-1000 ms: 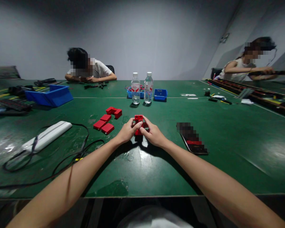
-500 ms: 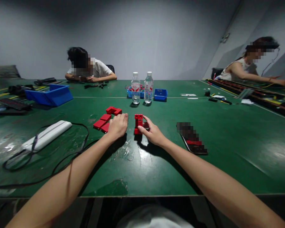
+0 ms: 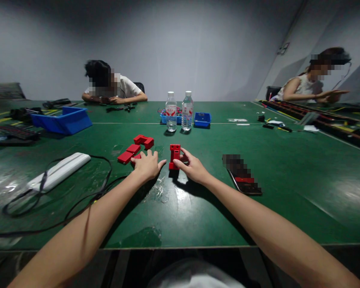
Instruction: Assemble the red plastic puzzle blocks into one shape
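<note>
My right hand [image 3: 192, 165] grips the side of an upright red block [image 3: 174, 156] with notches and two small holes at its top. Its thumb is at the front and its fingers are behind. To the left, my left hand [image 3: 148, 165] is spread low over the green table [image 3: 180, 216], fingers apart, holding nothing. Partly covered by that hand is a flat red piece [image 3: 136, 159]; whether they touch I cannot tell. Beyond it lie more flat red pieces [image 3: 126, 156] and a notched red block [image 3: 143, 141].
Two water bottles [image 3: 171, 112] stand ahead, near a small blue bin [image 3: 202, 119]. A phone [image 3: 242, 174] lies right. At left are a white power bank-like bar [image 3: 60, 171], a black cable [image 3: 108, 186] and a larger blue bin [image 3: 64, 120]. Two people [image 3: 120, 88] sit beyond.
My left hand has opened from closed-in fingers to spread ones and lowered slightly. My right hand and the red block are nearly still. The person at right has drawn a hand back.
</note>
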`<action>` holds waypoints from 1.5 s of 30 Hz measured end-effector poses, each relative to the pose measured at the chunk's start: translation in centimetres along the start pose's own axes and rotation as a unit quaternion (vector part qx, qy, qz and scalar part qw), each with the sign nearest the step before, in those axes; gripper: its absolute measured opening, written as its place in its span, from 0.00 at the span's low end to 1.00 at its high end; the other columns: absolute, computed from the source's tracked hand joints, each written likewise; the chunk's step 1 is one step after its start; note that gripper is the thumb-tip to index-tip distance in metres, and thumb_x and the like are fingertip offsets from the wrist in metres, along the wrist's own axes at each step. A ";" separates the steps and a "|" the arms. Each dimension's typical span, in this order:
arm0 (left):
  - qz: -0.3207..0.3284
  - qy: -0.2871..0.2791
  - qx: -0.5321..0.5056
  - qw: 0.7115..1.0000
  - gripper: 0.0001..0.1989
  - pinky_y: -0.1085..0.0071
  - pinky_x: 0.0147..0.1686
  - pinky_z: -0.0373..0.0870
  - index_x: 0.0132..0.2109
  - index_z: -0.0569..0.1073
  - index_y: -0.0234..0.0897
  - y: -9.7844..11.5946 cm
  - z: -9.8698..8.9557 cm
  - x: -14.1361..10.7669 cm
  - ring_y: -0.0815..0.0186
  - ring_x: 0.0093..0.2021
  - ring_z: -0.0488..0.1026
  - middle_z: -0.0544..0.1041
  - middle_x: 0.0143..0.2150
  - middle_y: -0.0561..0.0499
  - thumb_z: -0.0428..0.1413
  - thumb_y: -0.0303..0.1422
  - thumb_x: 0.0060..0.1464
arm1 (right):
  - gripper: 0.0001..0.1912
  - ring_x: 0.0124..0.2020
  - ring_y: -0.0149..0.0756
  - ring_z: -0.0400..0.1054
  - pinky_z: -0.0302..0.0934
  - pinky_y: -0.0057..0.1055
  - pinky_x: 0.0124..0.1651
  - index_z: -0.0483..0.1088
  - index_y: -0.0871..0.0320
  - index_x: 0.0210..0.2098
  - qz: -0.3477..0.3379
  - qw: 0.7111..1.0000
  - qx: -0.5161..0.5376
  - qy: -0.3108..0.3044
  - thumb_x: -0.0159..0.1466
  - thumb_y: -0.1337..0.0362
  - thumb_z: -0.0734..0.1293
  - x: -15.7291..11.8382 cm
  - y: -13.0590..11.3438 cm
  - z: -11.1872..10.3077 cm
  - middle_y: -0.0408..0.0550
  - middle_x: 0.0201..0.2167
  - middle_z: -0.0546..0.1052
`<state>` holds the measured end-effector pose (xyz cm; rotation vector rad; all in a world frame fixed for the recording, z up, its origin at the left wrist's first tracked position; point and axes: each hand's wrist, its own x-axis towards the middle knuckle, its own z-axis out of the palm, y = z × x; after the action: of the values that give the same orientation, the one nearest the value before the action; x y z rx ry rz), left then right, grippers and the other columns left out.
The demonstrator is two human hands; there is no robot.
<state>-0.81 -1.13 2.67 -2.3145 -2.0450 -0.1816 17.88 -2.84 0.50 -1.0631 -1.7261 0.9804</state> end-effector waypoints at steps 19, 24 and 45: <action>0.043 0.077 -0.049 0.995 0.27 0.51 0.52 0.61 0.56 0.62 0.29 0.2 1.2 0.4 0.43 0.56 0.65 0.67 0.55 0.29 0.49 0.44 0.56 | 0.32 0.42 0.36 0.71 0.65 0.37 0.49 0.59 0.59 0.56 0.039 0.997 0.067 0.006 0.56 0.57 0.71 0.2 0.1 0.0 0.52 0.43 0.75; 0.039 0.070 -0.074 0.994 0.28 0.51 0.50 0.62 0.56 0.61 0.25 0.0 1.1 0.9 0.43 0.53 0.67 0.71 0.49 0.29 0.50 0.42 0.55 | 0.33 0.43 0.37 0.71 0.65 0.38 0.48 0.60 0.59 0.57 0.040 0.998 0.048 0.003 0.55 0.56 0.71 0.2 0.1 -0.1 0.52 0.44 0.75; 0.194 -0.011 -0.586 0.786 0.38 0.58 0.58 0.63 0.65 0.51 0.35 0.7 2.5 1.9 0.59 0.57 0.68 0.64 0.62 0.40 0.49 0.25 0.44 | 0.19 0.55 0.40 0.62 0.55 0.40 0.58 0.70 0.58 0.43 -0.037 0.996 -0.067 0.035 0.58 0.52 0.68 0.5 0.8 -0.4 0.53 0.51 0.69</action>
<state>0.24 0.98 0.47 -3.2150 -1.4972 -1.8494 18.29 -2.05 0.04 -1.0965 -1.7801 0.7822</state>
